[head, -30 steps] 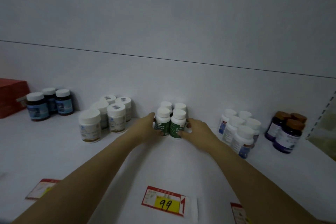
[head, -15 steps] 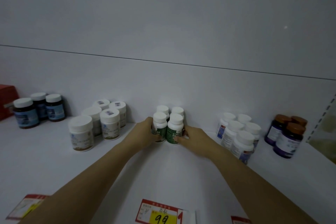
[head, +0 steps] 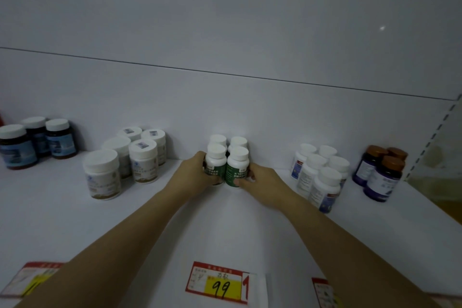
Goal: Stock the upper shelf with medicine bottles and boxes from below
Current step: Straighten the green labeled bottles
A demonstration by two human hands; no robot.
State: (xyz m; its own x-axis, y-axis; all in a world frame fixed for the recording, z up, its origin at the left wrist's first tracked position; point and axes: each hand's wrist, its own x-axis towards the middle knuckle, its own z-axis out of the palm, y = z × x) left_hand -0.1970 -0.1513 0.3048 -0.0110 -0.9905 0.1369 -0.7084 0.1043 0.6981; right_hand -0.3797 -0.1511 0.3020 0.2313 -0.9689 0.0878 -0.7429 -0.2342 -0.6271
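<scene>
Stage: setting down the front pair of green bottles point(head: 237, 170) on shelf point(head: 150, 220), closing up a block of four against back panel point(head: 225, 107).
Left hand point(head: 195, 175): curling round front-left bottle, gripping its side.
Right hand point(head: 265, 180): wrapping round front-right bottle, fingers reaching behind it, thumb lying low at its front.
Bottles: standing upright, touching each other and the back pair; seemingly resting on shelf already, though bases are hiding behind hands.
Done so far: dark jars point(head: 37, 142) standing far left, white jars point(head: 122, 157) grouping just left of hands, white-blue bottles point(head: 322, 172) clustering to the right, purple bottles point(head: 382, 172) sitting far right, all upright and near back panel.
Left to do: releasing this pair, probably squaring labels forward, then fetching more from below.
Progress: looking well along, five groups showing above price tag point(head: 220, 282).
Unknown: stock below lying out of view, so not telling how much is waiting; no boxes showing on shelf.
</scene>
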